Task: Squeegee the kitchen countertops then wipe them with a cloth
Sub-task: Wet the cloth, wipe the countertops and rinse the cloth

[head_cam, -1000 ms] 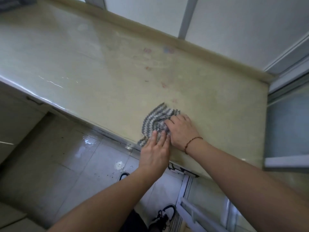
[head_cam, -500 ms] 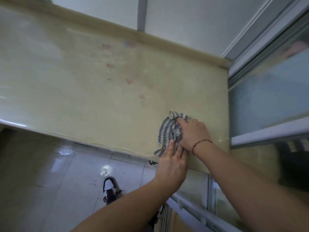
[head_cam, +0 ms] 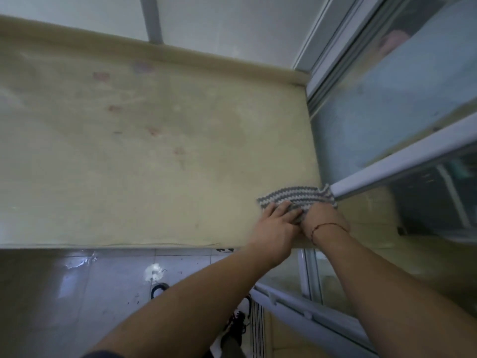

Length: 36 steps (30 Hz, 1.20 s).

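left hand (head_cam: 277,226), right hand (head_cam: 325,220), flat on cloth (head_cam: 296,196)

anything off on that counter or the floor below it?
Yes. The countertop carries several faint reddish stains across its middle and back, away from the striped cloth at the right end. On the floor below the front edge lies a white splotch.

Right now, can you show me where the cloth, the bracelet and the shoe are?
cloth (head_cam: 294,196), head view, middle of the striped part.
bracelet (head_cam: 325,225), head view, red string on the right wrist.
shoe (head_cam: 236,322), head view, dark laced top on the floor.
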Each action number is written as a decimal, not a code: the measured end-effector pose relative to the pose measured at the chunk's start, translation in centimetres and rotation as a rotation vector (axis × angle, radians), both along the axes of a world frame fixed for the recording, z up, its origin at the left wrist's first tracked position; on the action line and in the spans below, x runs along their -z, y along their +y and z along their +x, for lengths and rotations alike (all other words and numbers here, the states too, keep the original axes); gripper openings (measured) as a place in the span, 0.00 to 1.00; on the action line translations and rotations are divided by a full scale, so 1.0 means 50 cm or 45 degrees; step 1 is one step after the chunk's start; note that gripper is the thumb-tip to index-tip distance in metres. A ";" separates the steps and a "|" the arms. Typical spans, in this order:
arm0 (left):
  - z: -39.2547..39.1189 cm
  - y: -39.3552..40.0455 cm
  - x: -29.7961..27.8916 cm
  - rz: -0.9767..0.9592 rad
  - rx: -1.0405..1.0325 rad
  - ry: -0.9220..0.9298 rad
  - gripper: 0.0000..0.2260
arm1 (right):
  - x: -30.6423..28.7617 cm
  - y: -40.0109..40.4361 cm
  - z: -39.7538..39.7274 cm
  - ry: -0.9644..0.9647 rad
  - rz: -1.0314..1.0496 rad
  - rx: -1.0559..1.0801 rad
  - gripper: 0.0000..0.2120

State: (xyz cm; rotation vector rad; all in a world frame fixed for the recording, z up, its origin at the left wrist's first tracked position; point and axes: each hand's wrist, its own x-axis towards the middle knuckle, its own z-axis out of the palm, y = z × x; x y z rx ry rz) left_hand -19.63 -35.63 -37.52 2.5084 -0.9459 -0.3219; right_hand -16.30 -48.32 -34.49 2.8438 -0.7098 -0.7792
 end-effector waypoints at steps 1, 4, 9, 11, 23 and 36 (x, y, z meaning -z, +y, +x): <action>-0.001 0.002 0.000 -0.001 0.016 0.004 0.22 | -0.001 0.003 -0.011 -0.009 0.009 0.035 0.16; 0.001 0.013 0.007 -0.064 0.049 -0.015 0.19 | -0.015 0.022 -0.042 -0.057 0.005 0.121 0.15; 0.014 0.037 0.024 -0.346 -0.010 -0.129 0.10 | -0.033 0.075 -0.089 -0.117 0.162 0.295 0.12; 0.020 0.054 0.024 -0.402 -0.036 -0.108 0.04 | -0.031 0.110 -0.102 -0.178 0.247 0.323 0.14; 0.037 0.308 0.015 -0.364 -0.015 0.051 0.10 | 0.012 0.330 -0.115 -0.185 0.475 0.095 0.16; 0.000 0.669 -0.007 -0.271 -0.366 -0.032 0.08 | 0.005 0.684 -0.119 -0.045 0.535 -0.474 0.13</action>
